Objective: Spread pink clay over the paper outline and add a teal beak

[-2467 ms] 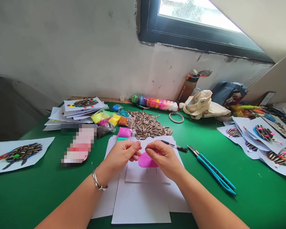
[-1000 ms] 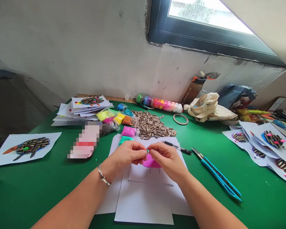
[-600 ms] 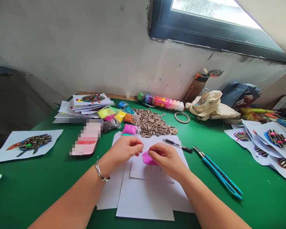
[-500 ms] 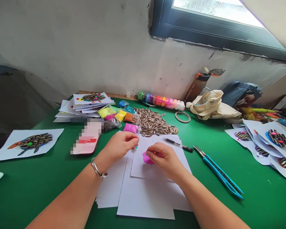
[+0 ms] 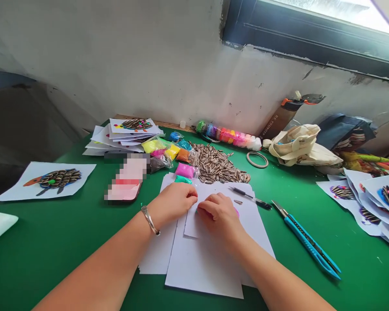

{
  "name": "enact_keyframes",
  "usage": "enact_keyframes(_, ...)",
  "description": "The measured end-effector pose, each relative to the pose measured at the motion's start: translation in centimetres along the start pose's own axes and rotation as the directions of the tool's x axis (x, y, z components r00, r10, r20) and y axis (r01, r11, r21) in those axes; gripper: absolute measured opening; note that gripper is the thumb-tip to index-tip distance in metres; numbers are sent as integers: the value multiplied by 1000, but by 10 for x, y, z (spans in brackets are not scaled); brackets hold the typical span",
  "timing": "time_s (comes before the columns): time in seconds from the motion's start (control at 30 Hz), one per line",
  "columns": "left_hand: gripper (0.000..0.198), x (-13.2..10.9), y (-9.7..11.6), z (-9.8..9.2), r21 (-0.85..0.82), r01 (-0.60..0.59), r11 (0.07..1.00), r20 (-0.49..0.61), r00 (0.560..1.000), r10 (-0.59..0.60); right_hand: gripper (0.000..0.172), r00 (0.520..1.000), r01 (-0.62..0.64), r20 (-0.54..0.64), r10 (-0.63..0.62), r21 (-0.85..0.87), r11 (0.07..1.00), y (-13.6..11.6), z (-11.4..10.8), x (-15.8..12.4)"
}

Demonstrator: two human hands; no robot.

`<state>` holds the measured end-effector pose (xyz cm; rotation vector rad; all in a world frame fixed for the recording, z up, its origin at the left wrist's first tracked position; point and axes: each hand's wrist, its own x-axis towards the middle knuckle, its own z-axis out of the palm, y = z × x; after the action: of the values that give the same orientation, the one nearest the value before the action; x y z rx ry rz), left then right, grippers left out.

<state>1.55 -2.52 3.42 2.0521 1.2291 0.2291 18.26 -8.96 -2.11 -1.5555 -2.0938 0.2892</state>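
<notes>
My left hand (image 5: 178,201) is closed in a pinch above the left side of the top sheet of white paper (image 5: 190,231); what its fingertips hold, if anything, is hidden. Close beside it, my right hand (image 5: 221,212) is pinched low over the same sheet. A tiny teal bit of clay (image 5: 197,211) shows at its fingertips. From behind the right hand peeks the edge of a flat pink clay piece (image 5: 236,211); the rest of it is covered. One sunflower seed (image 5: 238,202) lies on the paper near it. Behind my left hand is a teal clay packet (image 5: 183,179).
A sunflower seed pile (image 5: 218,164) and coloured clay packets (image 5: 172,152) lie behind the paper. A pen (image 5: 251,198) rests on the sheets, with a blue utility knife (image 5: 311,242), blade exposed, to the right. Seed pictures (image 5: 61,180) and a phone (image 5: 125,181) are leftward.
The view has swung slightly left. My left hand has come down closer to my right, and my right hand has shifted left, uncovering a seed. The teal packet is now visible.
</notes>
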Motion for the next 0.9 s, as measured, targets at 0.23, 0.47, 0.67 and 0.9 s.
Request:
enact_keyframes(0.23,23,0,-3,4,69,-51,996,24,998,49,16,999,8,36,-8,-2,1000,6,-2,-3)
enact_keyframes(0.47,25,-1,-4,4,85,-77,993,36,997,74,21,997,27,73,-30,46,999,7,-16,-2)
enact_keyframes(0.67,26,-1,-4,2,75,-78,994,56,996,74,27,981,193,34,-191,-44,980,5,-19,-4)
enact_keyframes(0.9,26,-2,-2,2,88,-73,993,65,996,67,27,955,298,92,-283,-265,917,-1,-21,-6)
